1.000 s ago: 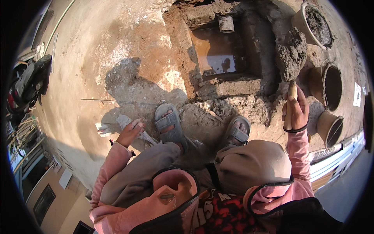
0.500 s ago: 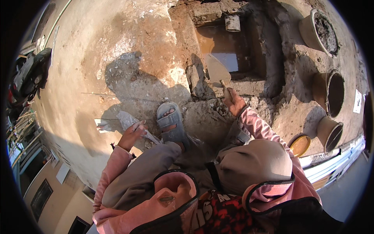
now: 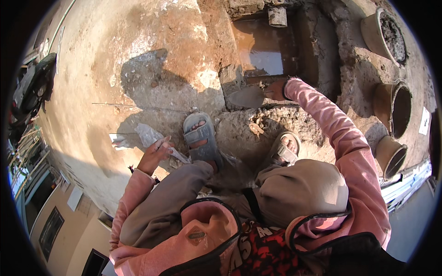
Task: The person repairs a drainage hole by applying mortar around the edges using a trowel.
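Observation:
My right hand (image 3: 276,90) is closed around the handle of a trowel (image 3: 247,97). Its flat blade points left, over the near edge of a square pit (image 3: 317,50) that holds brown water (image 3: 258,43). A short pale pipe (image 3: 277,17) juts into the far side of this pit. My left hand (image 3: 157,153) hangs by my left knee with its fingers loosely bent and apart. Beside it is a crumpled clear plastic bag (image 3: 148,134), which partly passes behind the fingers; the hand does not visibly grip it.
Three buckets stand along the right: one with grey residue (image 3: 372,34), a middle one (image 3: 382,103) and a smaller one (image 3: 381,151). My sandalled feet (image 3: 199,133) are on rough ground just before the pit. A motorbike (image 3: 34,87) is at the far left.
My right hand has reached forward with the trowel, and the blade has swung from pointing up and left to lying leftward at the pit's near edge. The left hand has barely moved.

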Motion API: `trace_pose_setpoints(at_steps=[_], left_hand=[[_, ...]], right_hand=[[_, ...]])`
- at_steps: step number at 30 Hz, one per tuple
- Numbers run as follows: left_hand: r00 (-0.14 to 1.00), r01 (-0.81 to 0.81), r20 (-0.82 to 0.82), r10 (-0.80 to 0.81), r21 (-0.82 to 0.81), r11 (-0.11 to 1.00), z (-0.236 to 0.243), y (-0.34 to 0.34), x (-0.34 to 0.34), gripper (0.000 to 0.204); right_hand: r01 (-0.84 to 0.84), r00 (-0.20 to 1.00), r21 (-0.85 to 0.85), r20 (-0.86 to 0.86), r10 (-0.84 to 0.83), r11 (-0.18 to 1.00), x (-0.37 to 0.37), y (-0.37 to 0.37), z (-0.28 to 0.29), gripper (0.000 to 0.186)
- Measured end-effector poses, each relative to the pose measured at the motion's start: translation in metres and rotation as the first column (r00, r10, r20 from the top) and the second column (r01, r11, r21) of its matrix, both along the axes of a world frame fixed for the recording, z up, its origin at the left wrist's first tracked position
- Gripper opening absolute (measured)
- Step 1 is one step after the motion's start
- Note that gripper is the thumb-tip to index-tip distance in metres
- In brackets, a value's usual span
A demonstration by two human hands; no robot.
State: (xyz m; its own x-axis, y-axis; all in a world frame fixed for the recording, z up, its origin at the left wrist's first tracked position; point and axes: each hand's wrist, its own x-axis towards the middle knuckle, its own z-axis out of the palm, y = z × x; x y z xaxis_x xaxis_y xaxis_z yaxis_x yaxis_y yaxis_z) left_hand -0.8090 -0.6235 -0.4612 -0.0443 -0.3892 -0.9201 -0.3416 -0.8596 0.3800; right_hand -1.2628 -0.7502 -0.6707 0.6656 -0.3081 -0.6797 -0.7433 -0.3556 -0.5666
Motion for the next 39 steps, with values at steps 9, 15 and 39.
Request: trace_pose_setpoints(at_steps=[9, 15, 39], left_hand=[[1.0, -0.019, 0.019, 0.019, 0.023, 1.0, 0.004, 0.008, 0.004, 0.055], [1.0, -0.02, 0.002, 0.02, 0.042, 0.999, -0.003, 0.008, 0.0, 0.055], [1.0, -0.007, 0.019, 0.006, 0.068, 0.998, -0.003, 0.006, -0.008, 0.054]], right_hand=[[-0.096, 0.977, -0.094, -0.199, 0.076, 0.991, -0.004, -0.031, 0.081, 0.033], [-0.279, 0.93, -0.106, -0.279, 0.241, 0.954, 0.022, -0.02, 0.037, 0.03], [-0.433, 0.804, 0.086, -0.412, 0.427, 0.897, -0.043, -0.065, 0.016, 0.035]])
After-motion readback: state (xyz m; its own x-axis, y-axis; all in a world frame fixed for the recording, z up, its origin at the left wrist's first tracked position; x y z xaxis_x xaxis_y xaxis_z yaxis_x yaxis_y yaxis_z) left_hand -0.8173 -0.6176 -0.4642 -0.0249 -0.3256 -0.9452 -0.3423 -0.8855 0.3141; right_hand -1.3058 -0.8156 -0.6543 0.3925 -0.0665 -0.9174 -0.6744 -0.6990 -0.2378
